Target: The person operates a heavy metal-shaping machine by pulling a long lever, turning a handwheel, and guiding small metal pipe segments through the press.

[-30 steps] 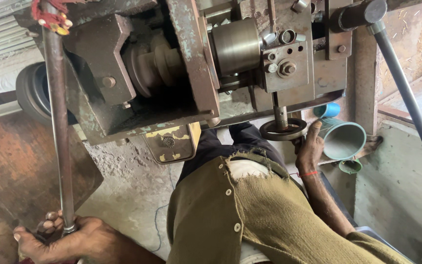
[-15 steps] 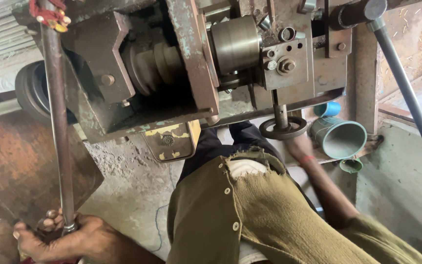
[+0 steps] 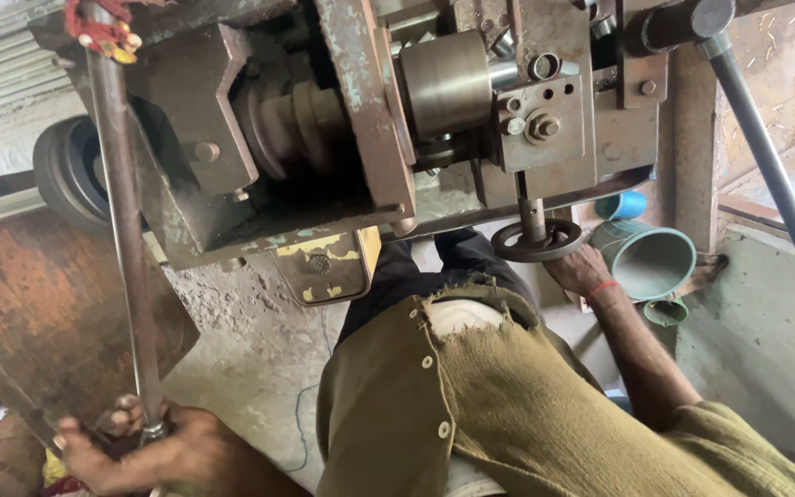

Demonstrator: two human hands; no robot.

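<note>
Left hand (image 3: 154,446) clenched on long steel rod (image 3: 126,248) running toward 12 o'clock; right hand (image 3: 580,270) gripping small black handwheel (image 3: 537,241) at 1 o'clock.

Hidden and cut-off parts around the machine and both hands

The left hand (image 3: 154,451) is cropped by the bottom edge, its palm closed round the long steel rod (image 3: 121,239), whose lower end is hidden in the grip. The right hand (image 3: 581,269) shows only its back; the fingers seem tucked under the small handwheel (image 3: 537,241). The machine body (image 3: 342,120) runs off the top edge, and the olive shirt (image 3: 508,405) covers the floor beneath.
</note>
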